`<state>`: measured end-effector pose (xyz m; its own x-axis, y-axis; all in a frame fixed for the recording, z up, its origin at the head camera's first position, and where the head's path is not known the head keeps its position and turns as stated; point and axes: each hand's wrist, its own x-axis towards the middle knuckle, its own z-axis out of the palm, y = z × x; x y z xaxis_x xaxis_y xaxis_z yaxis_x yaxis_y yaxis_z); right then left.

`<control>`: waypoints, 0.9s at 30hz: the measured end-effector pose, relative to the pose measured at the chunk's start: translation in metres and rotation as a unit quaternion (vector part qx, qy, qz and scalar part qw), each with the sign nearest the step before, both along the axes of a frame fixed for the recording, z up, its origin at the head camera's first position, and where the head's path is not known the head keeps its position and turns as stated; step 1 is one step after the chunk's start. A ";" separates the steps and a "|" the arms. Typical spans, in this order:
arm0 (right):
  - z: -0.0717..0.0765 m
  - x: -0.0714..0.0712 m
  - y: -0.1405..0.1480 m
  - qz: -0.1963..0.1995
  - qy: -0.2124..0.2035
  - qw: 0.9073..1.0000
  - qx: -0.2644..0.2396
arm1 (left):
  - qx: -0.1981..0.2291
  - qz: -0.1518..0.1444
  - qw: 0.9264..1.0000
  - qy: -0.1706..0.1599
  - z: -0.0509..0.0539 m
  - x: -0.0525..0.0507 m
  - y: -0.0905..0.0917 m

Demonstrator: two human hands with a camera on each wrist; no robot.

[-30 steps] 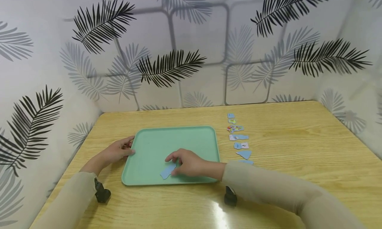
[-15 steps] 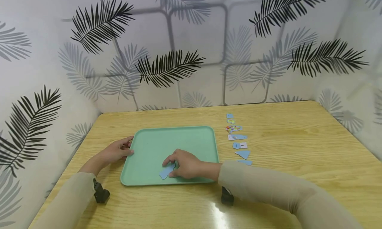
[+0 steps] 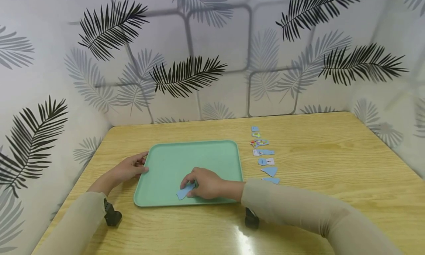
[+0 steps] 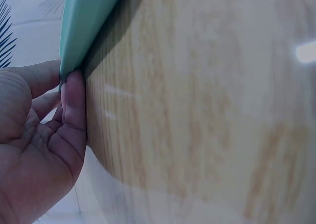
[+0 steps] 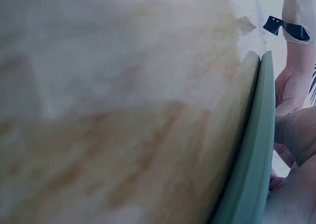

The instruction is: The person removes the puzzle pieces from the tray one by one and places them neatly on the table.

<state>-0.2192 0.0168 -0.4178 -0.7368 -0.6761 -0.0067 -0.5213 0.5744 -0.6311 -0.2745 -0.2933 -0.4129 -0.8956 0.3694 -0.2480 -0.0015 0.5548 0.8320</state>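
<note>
A shallow mint-green tray [image 3: 166, 161] lies on the wooden table. My left hand [image 3: 130, 167] holds its left rim; in the left wrist view the thumb is on the rim and curled fingers are against its outer side. Over the front part of the tray, my right hand [image 3: 205, 183] has its fingers bent around a flat light-blue puzzle piece [image 3: 184, 192], thumb and fingertips at its edges. Part of that piece is hidden under the fingers. In the right wrist view the tray wall [image 5: 252, 150] hides the piece and the fingertips.
A column of flat puzzle pieces runs along the table right of the tray, including a plain blue triangular one [image 3: 270, 171], a blue-and-white one [image 3: 266, 161] and a multicoloured one [image 3: 260, 142]. A leaf-patterned wall covering [image 3: 219, 89] stands behind the table.
My right hand has shifted slightly left, and its thumb and fingers have closed in on the blue piece. The left hand keeps its hold on the tray rim.
</note>
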 end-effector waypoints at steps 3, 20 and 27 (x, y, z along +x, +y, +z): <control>0.000 -0.001 -0.001 0.000 -0.002 1.000 0.004 | -0.001 0.000 1.000 0.001 0.000 0.000 -0.001; 0.003 0.003 0.010 -0.026 -0.039 0.998 -0.046 | 0.001 0.001 1.000 0.005 -0.001 0.000 -0.001; 0.004 0.000 0.018 -0.044 -0.045 0.996 -0.069 | -0.004 0.005 1.000 0.006 -0.001 0.000 0.000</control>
<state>-0.2191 0.0353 -0.4141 -0.7937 -0.6081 0.0132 -0.4105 0.5196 -0.7493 -0.2746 -0.2933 -0.4139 -0.9018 0.3596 -0.2396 0.0035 0.5607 0.8280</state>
